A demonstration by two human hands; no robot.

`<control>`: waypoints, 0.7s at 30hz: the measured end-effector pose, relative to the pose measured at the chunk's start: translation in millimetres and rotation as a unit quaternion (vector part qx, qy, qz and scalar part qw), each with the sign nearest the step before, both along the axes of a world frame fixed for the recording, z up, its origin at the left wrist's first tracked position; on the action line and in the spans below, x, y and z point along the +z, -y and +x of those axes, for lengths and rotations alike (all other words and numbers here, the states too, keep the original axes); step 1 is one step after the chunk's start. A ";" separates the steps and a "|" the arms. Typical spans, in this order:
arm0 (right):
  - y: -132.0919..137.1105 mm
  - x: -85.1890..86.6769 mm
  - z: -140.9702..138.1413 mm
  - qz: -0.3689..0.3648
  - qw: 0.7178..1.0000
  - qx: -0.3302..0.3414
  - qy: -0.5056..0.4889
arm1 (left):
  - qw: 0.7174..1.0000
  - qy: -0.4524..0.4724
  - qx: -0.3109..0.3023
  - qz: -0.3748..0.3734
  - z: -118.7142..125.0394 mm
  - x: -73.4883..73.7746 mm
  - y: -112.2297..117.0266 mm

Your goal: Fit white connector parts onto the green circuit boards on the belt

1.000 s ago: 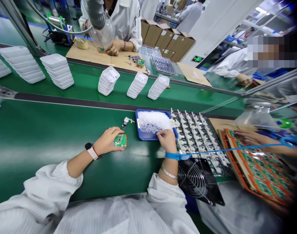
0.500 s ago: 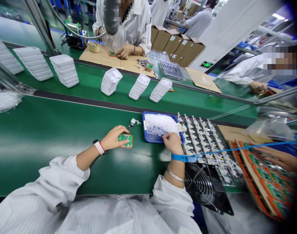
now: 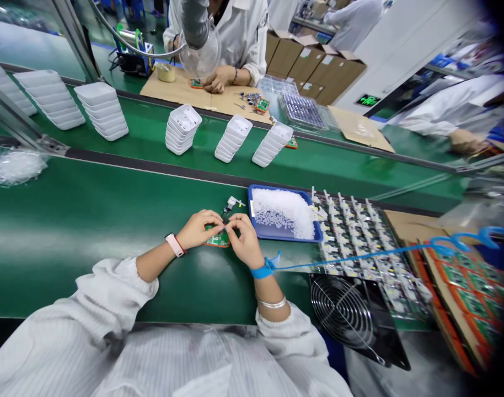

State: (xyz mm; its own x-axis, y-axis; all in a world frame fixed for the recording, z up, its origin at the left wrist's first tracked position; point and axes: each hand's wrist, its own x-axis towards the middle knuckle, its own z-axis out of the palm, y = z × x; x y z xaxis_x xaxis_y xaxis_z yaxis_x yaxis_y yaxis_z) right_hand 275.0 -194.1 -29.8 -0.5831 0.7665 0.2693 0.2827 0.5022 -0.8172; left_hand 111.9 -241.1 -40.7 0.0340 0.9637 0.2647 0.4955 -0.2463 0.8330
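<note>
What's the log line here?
left hand: on green circuit board | right hand: fingertips over board | beside: blue tray of white pieces

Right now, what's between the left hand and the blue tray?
Head view: the right hand, fingertips at the left hand over a green circuit board; a small white connector lies on the green belt beside the blue tray.

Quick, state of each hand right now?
Left hand: holding a green circuit board.
Right hand: pinched closed at the board; anything held is too small to tell.
</note>
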 end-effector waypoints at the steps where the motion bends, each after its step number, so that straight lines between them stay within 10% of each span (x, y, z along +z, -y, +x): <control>1: 0.1 -2.9 -0.7 -0.004 1.000 0.001 -0.002 | 1.000 -0.001 0.002 -0.002 0.0 -0.6 -0.3; 21: -7.9 -19.8 -2.5 -0.068 0.997 0.003 0.041 | 0.992 -0.110 0.044 -0.053 -1.0 3.5 1.3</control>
